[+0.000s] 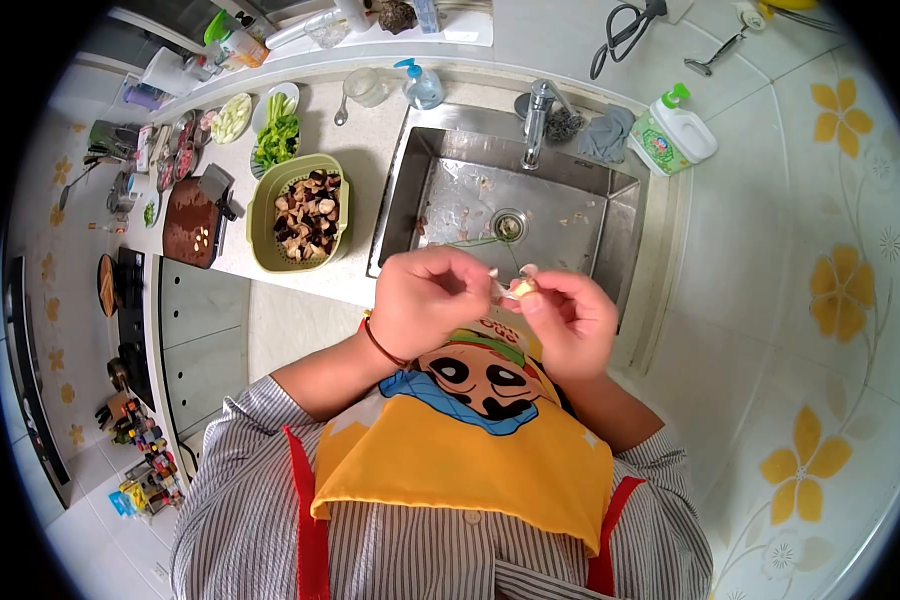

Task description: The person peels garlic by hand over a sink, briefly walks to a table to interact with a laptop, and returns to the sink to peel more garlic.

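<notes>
Pale garlic clove [520, 288], pinched between left hand [425, 300] and right hand [570, 320], looks mid-peel; loose skin needs pulling away.

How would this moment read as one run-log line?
left hand: pinching small pale clove | right hand: gripping same clove | where: at sink front rim
</notes>
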Tool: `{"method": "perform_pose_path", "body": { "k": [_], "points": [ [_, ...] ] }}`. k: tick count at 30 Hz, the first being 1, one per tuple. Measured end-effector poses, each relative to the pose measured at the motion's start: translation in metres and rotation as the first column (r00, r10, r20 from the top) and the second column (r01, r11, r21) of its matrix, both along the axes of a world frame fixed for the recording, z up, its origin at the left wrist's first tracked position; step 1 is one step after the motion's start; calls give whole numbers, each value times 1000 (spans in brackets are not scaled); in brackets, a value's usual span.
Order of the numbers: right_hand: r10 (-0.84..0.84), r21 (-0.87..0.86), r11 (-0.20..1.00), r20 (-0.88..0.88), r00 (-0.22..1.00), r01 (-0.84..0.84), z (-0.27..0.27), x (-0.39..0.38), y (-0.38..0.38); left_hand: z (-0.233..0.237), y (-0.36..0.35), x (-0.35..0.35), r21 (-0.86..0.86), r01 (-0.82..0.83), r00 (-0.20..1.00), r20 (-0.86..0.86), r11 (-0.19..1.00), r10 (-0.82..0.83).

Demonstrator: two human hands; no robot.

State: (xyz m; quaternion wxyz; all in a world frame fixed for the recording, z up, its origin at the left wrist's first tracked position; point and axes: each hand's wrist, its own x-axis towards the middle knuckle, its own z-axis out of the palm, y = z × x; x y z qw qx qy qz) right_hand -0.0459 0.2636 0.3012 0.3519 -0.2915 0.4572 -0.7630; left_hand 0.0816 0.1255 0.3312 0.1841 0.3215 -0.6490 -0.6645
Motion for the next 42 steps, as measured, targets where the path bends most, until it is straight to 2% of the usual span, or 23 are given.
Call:
{"method": "perform_pose_path", "body": {
  "k": [1, 3, 5, 8, 10, 12, 16, 18, 19, 21, 24, 28, 33, 37, 39, 40, 42],
  "points": [
    [-1, -1, 1000, -1, 1000, 1, 2, -2, 0, -4, -4, -1, -1, 1, 1000, -1, 1000, -1],
    [40, 26, 999, 209, 977, -46, 4, -8, 1, -12, -15, -3, 2, -75, 995, -60, 997, 74],
    [21, 28, 999, 193, 981, -27, 5, -10, 2, -10, -24, -4, -22, -82, 996, -22, 996, 81],
    [34, 86, 995, 230, 973, -55, 6, -12, 2, -6, -28, -4, 47, 68, 996, -59, 997, -65],
    [49, 121, 991, 76, 996, -58, 9, -10, 0, 10, -20, -6, 89, 129, 989, -88, 988, -121],
    [55, 92, 994, 66, 996, -61, 11, -8, -3, 17, -17, -7, 136, 244, 962, -158, 960, -222],
    [101, 68, 992, 113, 988, -109, 9, -11, 0, 30, -17, -10, 102, 296, 943, -192, 950, -273],
    [121, 86, 988, 96, 988, -130, 9, -14, 1, 33, -20, -12, -135, 315, 941, -85, 939, -328],
    [144, 104, 983, 80, 986, -151, 9, -15, 1, 32, -22, -13, -134, 316, 941, -85, 939, -328],
    [140, 108, 983, 96, 986, -150, 9, -14, 0, 32, -27, -16, -411, 327, 914, -91, 851, -395],
    [141, 142, 977, 120, 983, -158, 10, -15, 0, 28, -30, -15, -493, 340, 902, -69, 801, -426],
    [139, 209, 963, 144, 980, -168, 14, -15, -2, 29, -28, -14, -499, 338, 911, -40, 798, -410],
    [147, 215, 961, 142, 979, -176, 9, -13, -3, 20, -24, -13, -600, 245, 935, -62, 762, -350],
    [163, 219, 957, 135, 977, -190, 13, -11, -3, 17, -18, -11, -571, 236, 958, 2, 786, -287],
    [163, 207, 958, 182, 970, -200, 13, -10, -3, 17, -18, -10, -388, 227, 961, -57, 893, -269],
    [162, 194, 958, 230, 960, -209, 13, -10, -3, 17, -17, -9, -388, 227, 961, -57, 893, -269],
    [149, 191, 960, 270, 951, -204, 14, -10, -4, 18, -15, -8, -212, 203, 971, -85, 956, -225]
  ]
}}
